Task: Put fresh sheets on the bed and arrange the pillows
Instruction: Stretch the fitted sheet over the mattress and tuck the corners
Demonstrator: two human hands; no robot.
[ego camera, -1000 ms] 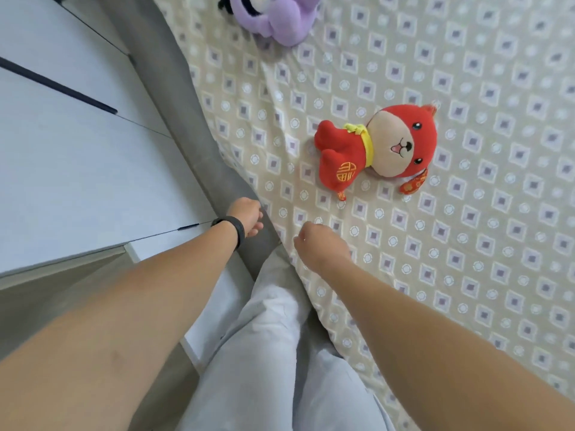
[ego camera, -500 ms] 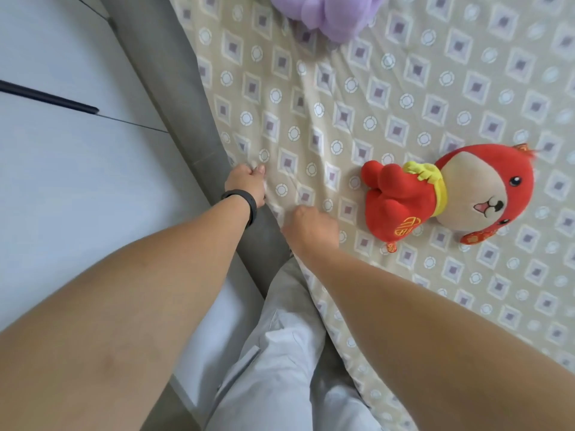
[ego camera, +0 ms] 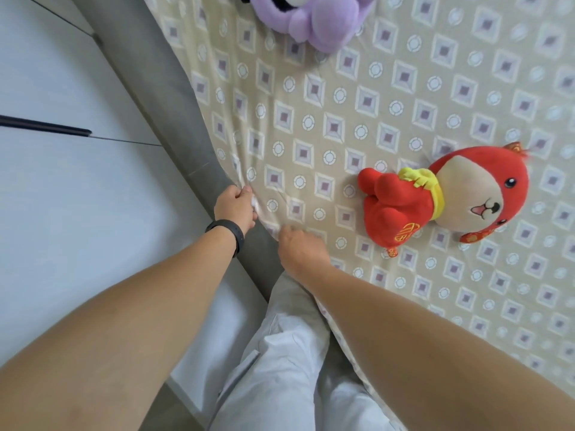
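- The patterned bed sheet [ego camera: 389,126] is spread flat over the mattress; its near edge is seen running diagonally from upper left to lower right, along the grey upholstered bed frame [ego camera: 161,98]
- Its cloth is thin and smooth, beige, printed with rows of purple-centred squares and small white rings
- Fine creases are drawn in the cloth, fanning out from the edge where it is gripped
- The sheet's edge is pinched by the left hand [ego camera: 235,208], fingers curled around a small bunch of cloth right at the frame
- A black wristband [ego camera: 228,231] is worn on the left wrist
- The right hand [ego camera: 300,248] is laid on the sheet just beside the left, fingers bent down onto the edge; whether cloth is actually gripped cannot be told
- A red plush toy [ego camera: 445,194] with a cream face and yellow collar is lying on its side on the sheet, head to the right
- A purple plush toy [ego camera: 314,17], soft and rounded, is lying at the top edge, partly cut off
- Pale grey trousers [ego camera: 280,362] are seen pressed against the frame
- Pale wardrobe doors [ego camera: 62,197] stand to the left
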